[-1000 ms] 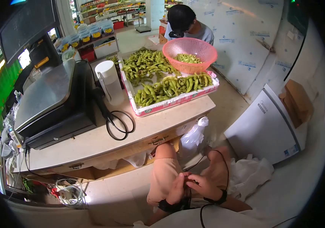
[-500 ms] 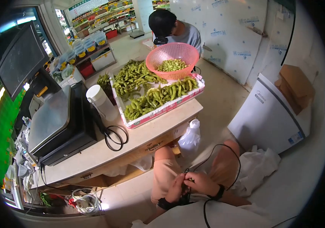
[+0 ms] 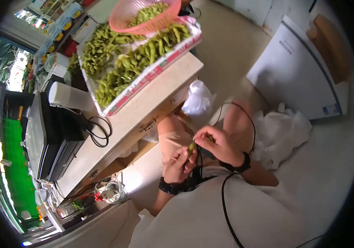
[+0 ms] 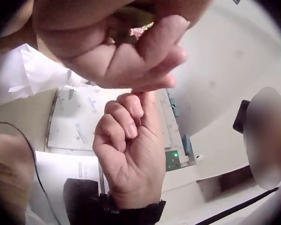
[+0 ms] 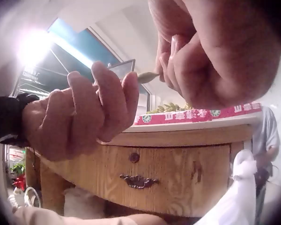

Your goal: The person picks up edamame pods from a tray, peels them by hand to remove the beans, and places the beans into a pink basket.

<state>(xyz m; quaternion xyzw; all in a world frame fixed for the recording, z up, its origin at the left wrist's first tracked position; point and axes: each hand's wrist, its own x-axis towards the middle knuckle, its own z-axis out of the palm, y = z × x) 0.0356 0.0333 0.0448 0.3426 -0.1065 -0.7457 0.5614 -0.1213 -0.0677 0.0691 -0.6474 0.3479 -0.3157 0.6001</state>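
Note:
A green soybean pod stands between the two hands over the lap. My left hand pinches its lower end between thumb and fingers. Curled fingers of my right hand meet the pod's other tip, with a bit of green showing in the palm. In the right wrist view the pod bridges the left fingertips and the right fingers. The left wrist view shows the right hand curled, partly behind the left hand, which hides the pod.
On the counter, a foam tray holds many pods; a pink colander of shelled beans rests on it. A white jug stands beside. A white bag hangs at the counter's end, near a white Midea appliance.
The head view has tilted down and turned, so the person across the counter is mostly out of sight. My hands have drawn slightly apart, and the pod between them now shows.

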